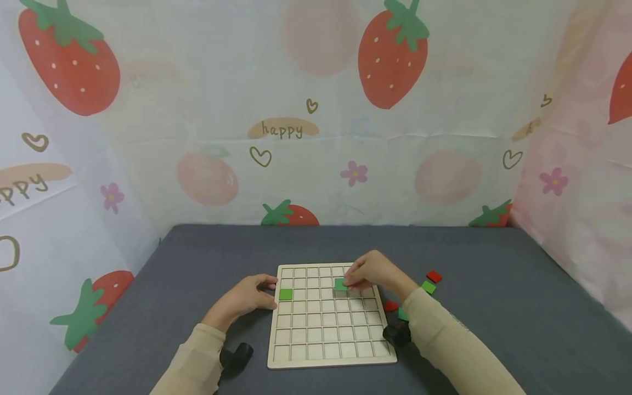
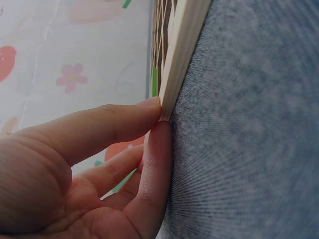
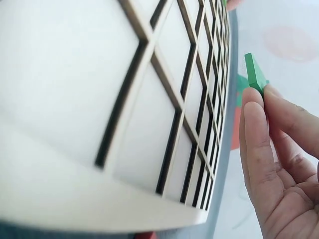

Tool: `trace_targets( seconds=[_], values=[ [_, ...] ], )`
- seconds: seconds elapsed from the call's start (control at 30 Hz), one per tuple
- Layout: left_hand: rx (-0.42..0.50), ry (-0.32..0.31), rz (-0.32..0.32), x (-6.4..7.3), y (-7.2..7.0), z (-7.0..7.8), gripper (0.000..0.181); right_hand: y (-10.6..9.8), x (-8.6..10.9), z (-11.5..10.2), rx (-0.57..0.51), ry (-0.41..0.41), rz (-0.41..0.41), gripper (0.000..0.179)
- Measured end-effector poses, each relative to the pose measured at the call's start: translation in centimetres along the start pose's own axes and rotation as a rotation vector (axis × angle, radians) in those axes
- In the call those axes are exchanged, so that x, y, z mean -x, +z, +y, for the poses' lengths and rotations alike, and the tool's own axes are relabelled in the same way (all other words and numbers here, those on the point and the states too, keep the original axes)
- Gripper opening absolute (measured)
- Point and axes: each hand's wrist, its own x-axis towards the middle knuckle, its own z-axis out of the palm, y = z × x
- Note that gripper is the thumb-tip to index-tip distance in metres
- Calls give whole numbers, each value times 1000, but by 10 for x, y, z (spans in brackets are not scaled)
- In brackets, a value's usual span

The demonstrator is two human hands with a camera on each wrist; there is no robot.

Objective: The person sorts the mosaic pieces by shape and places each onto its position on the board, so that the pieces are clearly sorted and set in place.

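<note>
A pale wooden grid board [image 1: 331,365] lies on the dark grey tabletop. At its left edge rests my left hand [image 1: 244,299], thumb and fingertips touching the rim; the left wrist view shows the thumb [image 2: 114,124] against the wooden side. Over the board's upper right part, my right hand [image 1: 372,271] pinches a green square tile [image 1: 339,284] by one edge, between thumb and fingers. In the right wrist view that tile [image 3: 253,72] stands tilted, apart from the grid. A lighter green tile [image 1: 286,294] sits in a cell at the left side.
Right of the board lie loose pieces: a red tile [image 1: 434,276], a light green tile [image 1: 428,287], a red piece [image 1: 390,305] and a green piece [image 1: 402,314] partly behind the right sleeve. A strawberry-print cloth [image 1: 345,109] hangs behind the table.
</note>
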Motion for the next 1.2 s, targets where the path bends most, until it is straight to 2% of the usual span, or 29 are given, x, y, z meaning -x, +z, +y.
trace_targets(
  seconds=[0.5,0.93,1.2],
  values=[
    [4,-4,6,-1,0,-3,64,16,-6,-8,-21,36,-7,5],
    [9,10,0,0,-1,-2,63,27,-9,-12,3,-2,-18,4],
    [14,9,-11,-1,0,-2,62,35,-10,-19,-25,3,-48,4]
  ],
)
